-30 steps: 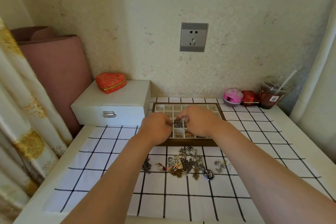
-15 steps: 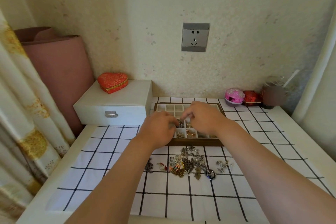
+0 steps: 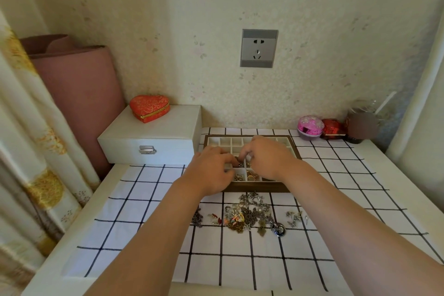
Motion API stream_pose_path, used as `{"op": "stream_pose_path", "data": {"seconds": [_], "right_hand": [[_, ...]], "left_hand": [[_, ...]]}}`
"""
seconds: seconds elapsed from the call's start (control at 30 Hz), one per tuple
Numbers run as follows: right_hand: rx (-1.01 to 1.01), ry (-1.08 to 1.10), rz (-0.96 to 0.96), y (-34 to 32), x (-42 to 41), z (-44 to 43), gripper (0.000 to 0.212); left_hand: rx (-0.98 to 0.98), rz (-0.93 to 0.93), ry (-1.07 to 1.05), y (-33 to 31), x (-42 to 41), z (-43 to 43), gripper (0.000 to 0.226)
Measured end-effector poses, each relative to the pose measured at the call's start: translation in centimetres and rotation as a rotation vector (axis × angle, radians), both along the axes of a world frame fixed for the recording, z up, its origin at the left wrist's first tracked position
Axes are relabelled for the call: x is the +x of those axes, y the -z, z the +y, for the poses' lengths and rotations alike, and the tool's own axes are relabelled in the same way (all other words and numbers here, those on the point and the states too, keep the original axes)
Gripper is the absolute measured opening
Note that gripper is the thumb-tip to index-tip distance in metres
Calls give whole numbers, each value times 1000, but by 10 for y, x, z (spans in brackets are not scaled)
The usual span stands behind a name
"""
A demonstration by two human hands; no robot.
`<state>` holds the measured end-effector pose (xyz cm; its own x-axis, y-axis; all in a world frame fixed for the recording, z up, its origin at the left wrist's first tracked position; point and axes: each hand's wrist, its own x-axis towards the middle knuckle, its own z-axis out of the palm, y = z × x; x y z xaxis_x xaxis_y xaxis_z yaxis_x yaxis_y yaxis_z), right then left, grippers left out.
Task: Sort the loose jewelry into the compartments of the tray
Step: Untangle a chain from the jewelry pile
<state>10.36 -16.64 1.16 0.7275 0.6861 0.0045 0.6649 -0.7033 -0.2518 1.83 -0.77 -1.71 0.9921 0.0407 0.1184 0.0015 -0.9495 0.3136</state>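
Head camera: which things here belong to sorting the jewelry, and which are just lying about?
Part of the job: tray, loose jewelry, left hand, right hand.

Lying about: white box, red heart case, pink round case, small red box, blurred cup, wall socket.

Pale floral wallpaper (image 3: 324,31) covers the wall, with a grey power socket (image 3: 259,48) set in it. A cream-and-gold curtain (image 3: 28,151) hangs left, beside a rolled pink mat (image 3: 79,94). A black-gridded cloth (image 3: 144,199) covers the white surface (image 3: 394,175).
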Motion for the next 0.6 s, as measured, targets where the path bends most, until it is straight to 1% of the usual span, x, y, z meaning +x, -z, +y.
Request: {"op": "stream_pose_path", "data": {"seconds": [0.07,0.13,0.23,0.3,0.37,0.47,0.6], "right_hand": [[-44,-22,0,1,-1,-1,47],[-83,-45,14,3,-5,-2,52],[-68,-29,-5,4,-7,-5,54],[-87,-26,-14,5,-7,-7,52],[-108,-28,10,5,-9,-9,50],[-67,-12,26,4,-13,-12,49],[20,26,-13,1,-18,-20,46]], "left_hand": [[-19,-17,-5,0,1,1,30],[-69,-82,-22,-1,2,3,26],[-86,-114,-63,-1,1,5,26],[-67,-82,-61,0,0,4,29],[-26,-23,-46,2,-1,3,38],[67,65,-30,2,-4,-2,51],[62,44,-15,-2,-5,-3,51]]}}
